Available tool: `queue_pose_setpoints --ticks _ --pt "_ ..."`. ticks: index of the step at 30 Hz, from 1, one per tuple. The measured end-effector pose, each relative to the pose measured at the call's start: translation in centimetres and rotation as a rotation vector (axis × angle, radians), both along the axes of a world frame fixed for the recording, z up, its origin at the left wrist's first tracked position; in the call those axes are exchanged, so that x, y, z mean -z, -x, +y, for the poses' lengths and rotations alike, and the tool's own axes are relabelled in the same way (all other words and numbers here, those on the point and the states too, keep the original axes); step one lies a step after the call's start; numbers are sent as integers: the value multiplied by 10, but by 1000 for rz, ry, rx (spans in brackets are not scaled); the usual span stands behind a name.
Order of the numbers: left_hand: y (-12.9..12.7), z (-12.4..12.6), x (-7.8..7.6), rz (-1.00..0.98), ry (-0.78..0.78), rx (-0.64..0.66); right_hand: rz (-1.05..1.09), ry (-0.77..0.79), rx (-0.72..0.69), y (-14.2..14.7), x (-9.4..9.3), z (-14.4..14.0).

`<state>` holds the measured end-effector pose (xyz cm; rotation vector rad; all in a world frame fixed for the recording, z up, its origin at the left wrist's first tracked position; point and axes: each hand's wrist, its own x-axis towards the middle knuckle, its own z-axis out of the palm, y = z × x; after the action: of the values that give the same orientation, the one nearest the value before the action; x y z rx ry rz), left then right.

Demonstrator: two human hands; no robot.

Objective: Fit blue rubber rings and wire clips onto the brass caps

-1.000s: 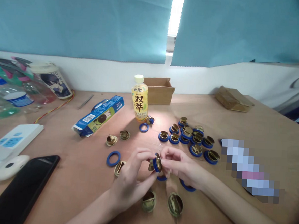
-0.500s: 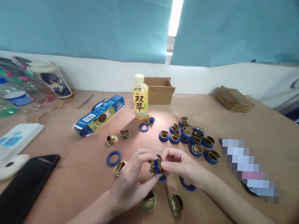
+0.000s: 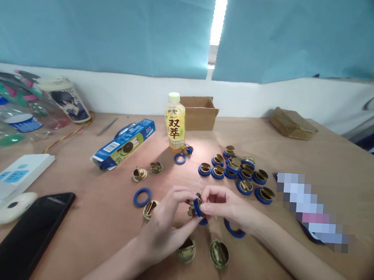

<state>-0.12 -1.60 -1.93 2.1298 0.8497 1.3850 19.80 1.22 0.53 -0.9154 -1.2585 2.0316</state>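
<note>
Just in front of me, my left hand [image 3: 165, 225] pinches a brass-coloured round fitting with a blue ring [image 3: 197, 207] between thumb and fingers, tilted on its side. My right hand [image 3: 229, 206] has its thumb and curled fingers on the right face of that same fitting. Part of the piece is hidden by the fingers. Beneath my right hand lies a loose blue ring [image 3: 236, 233], partly covered. Two brass fittings without rings [image 3: 219, 254] rest near the front. To the left of my left hand are another blue ring [image 3: 142, 197] and a brass fitting [image 3: 150, 210].
Several blue-ringed fittings [image 3: 245, 186] cluster at the right. A yellow drink bottle [image 3: 175, 128] stands before a cardboard box [image 3: 201, 115]. At left lie a blue carton [image 3: 123, 143] and a black phone [image 3: 25, 235]; a blurred-out phone-like object [image 3: 311, 213] is on the right.
Both hands stay in nearly the same place on the fitting. The fitting has turned only slightly between the fingers; nothing else has moved visibly.
</note>
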Motion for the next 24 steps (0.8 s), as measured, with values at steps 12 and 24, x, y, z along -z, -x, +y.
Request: queue_pose_setpoints --ticks 12,24 --pt "-2 -1 -4 48 -17 -11 -29 -7 -36 -3 4 2" --pt "0 -3 -4 113 -15 -34 -32 -39 -45 -4 5 3"
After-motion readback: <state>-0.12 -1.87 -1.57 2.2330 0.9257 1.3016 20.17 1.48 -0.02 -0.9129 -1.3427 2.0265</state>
